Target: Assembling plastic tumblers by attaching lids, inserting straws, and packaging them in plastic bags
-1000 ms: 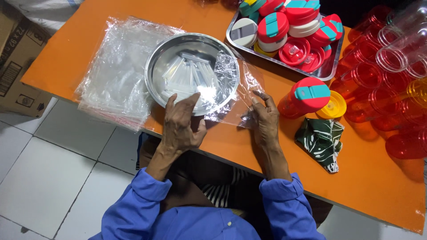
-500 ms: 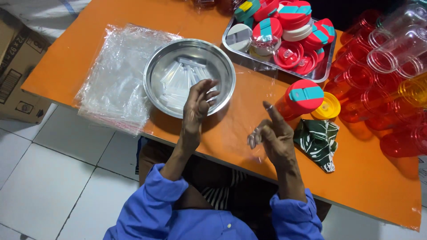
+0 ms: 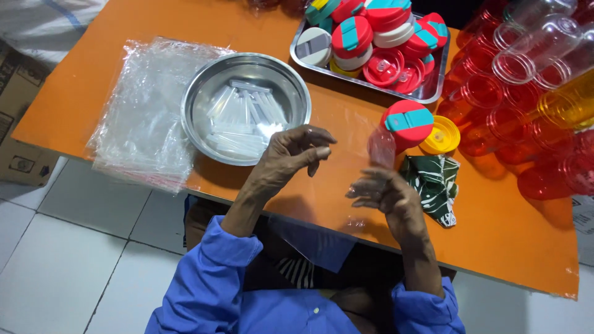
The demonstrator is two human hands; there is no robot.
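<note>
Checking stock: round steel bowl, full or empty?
Not empty: the steel bowl holds a loose pile of clear plastic straws, well below its rim.

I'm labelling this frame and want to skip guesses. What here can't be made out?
Head view only:
- Clear bag: see-through and blurred; its edges and the right hand's grip on it are unclear.
- Left hand: curled fingers hide whether it pinches the bag.
- Clear pieces in the steel bowl: overlapping, too pale to count.
- Red cups: cut off by the right edge.
- Lid tray: cut off at the top.
</note>
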